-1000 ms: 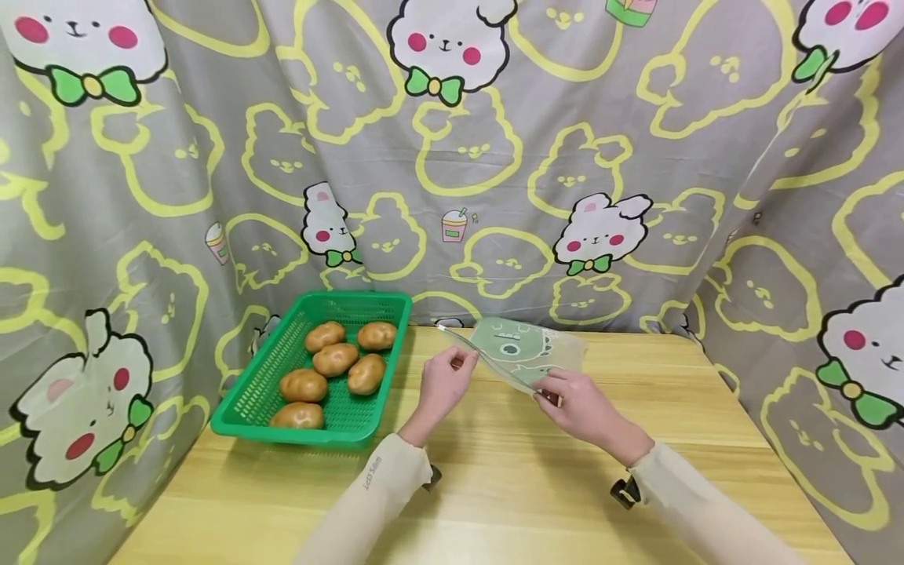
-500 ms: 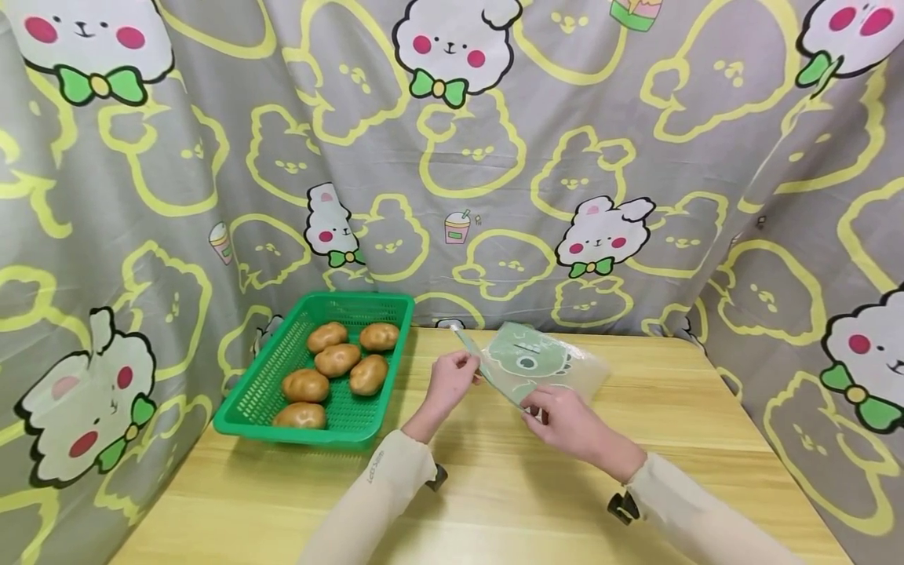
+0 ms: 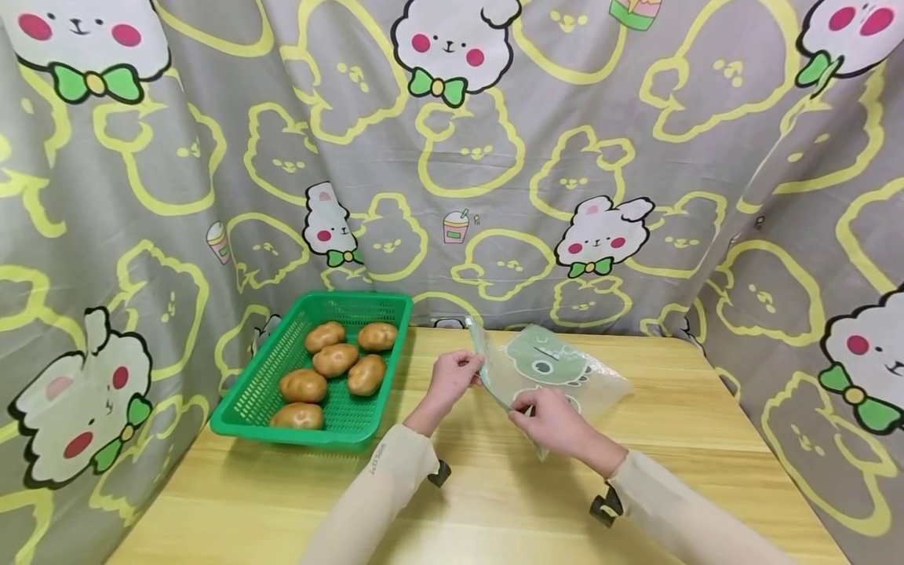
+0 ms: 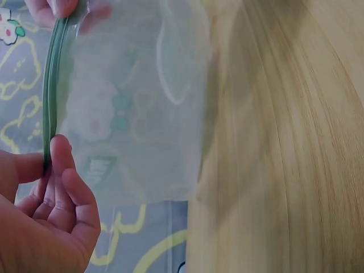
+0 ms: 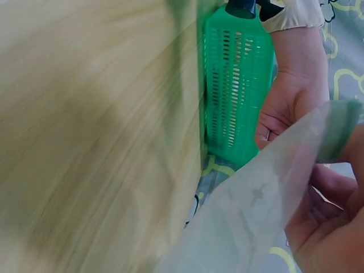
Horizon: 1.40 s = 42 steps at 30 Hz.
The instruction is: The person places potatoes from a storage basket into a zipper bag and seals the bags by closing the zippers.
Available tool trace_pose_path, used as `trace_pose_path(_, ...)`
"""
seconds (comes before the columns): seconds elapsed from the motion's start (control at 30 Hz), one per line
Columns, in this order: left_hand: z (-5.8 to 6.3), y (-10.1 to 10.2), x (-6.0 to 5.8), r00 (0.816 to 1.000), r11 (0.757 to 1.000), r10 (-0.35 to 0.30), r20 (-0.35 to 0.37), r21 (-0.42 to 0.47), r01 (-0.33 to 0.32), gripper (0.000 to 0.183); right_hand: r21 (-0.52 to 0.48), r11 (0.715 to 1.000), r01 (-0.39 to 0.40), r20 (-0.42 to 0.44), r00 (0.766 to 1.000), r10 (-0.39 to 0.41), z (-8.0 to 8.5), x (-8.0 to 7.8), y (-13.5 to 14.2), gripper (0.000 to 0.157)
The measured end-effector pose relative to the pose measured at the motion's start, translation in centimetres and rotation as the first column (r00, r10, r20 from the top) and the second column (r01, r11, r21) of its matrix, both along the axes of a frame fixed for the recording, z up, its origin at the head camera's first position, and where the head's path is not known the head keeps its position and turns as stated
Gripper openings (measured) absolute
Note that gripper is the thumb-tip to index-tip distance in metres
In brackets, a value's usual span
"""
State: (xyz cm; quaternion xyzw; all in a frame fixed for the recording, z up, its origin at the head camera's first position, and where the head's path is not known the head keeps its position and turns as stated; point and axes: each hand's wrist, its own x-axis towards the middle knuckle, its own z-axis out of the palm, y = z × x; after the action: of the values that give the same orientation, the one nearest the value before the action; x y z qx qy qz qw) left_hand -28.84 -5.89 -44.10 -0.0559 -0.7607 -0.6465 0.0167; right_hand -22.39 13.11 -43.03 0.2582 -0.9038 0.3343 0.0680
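A translucent zip-lock bag [image 3: 547,366] with a green cartoon print slants above the table, its green zip strip [image 4: 52,85] facing the person. My left hand [image 3: 453,380] pinches that strip between thumb and fingertips, partway along from its far end. Closer to the near end, my right hand [image 3: 554,421] pinches the same strip. In the right wrist view the bag's clear side [image 5: 250,210] hangs from the right hand [image 5: 333,210], and the left hand [image 5: 287,99] shows behind it. Inside the bag no contents show.
A green plastic basket [image 3: 243,432] stands on the table's left, holding several brown potatoes [image 3: 335,360]. The wooden table [image 3: 494,502] runs back to a grey curtain [image 3: 487,259] with rabbit prints, which also closes off both sides.
The bag has swung round, its body moving right and its zip strip turning steeper. My right hand has come left and nearer to the left hand, which has shifted slightly right.
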Motion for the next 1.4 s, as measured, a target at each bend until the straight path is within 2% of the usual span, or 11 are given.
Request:
trace_pose_path(0.1,-0.1,-0.1,-0.1,1.0,1.0,-0.012,0.001,0.019,0.012,0.026,-0.017,0.999,0.027,-0.01,1.0,-0.027,-0.2,-0.2,-0.2,0.012)
trace_pose_path(0.33,-0.4,-0.2,-0.1,0.999,0.998,-0.032,0.003,0.052,0.031,0.027,-0.097,0.991,0.094,0.038,0.995,-0.091,-0.3,-0.4,-0.3,0.011)
trace_pose_path(0.37,0.1,-0.1,0.2,0.999,0.998,-0.033,0.001,0.046,0.033,0.026,-0.105,0.989,0.1,0.042,0.995,-0.096,-0.3,-0.4,-0.3,0.011)
trace_pose_path(0.43,-0.1,-0.2,0.1,0.999,0.999,-0.036,-0.003,0.039,0.036,0.026,-0.123,0.987,0.105,0.054,0.994,-0.099,-0.3,-0.4,-0.3,0.011)
trace_pose_path(0.57,-0.4,-0.2,0.0,1.0,1.0,-0.018,-0.01,0.015,0.019,0.025,-0.159,0.981,0.111,0.079,0.992,-0.1,-0.4,-0.5,-0.4,0.01)
trace_pose_path(0.6,-0.9,-0.3,-0.4,1.0,1.0,-0.012,-0.019,0.013,0.012,0.023,-0.168,0.979,0.115,0.09,0.991,-0.101,-0.5,-0.5,-0.4,0.01)
trace_pose_path(0.67,-0.9,-0.3,-0.4,0.999,1.0,0.003,-0.042,0.0,-0.003,0.02,-0.186,0.975,0.125,0.119,0.987,-0.104,-0.5,-0.6,-0.4,0.01)
trace_pose_path(0.83,-0.9,-0.4,-0.7,0.99,0.992,0.047,-0.136,-0.109,-0.062,0.012,-0.255,0.955,0.151,0.223,0.97,-0.094,-0.5,-0.9,-0.3,0.013)
trace_pose_path(1.0,-0.7,-0.6,-0.8,0.976,0.968,0.069,-0.207,-0.222,-0.115,0.013,-0.294,0.943,0.154,0.267,0.961,-0.074,-0.2,-1.4,0.0,0.011)
trace_pose_path(1.2,-0.6,-0.6,-0.7,0.966,0.951,0.043,-0.254,-0.286,-0.118,0.017,-0.28,0.946,0.165,0.295,0.952,-0.078,0.3,-2.7,0.4,0.002)
trace_pose_path(1.4,-0.8,-0.5,-0.7,0.954,0.932,-0.001,-0.3,-0.345,-0.108,0.02,-0.247,0.953,0.176,0.344,0.935,-0.084,0.7,-4.0,0.8,0.018)
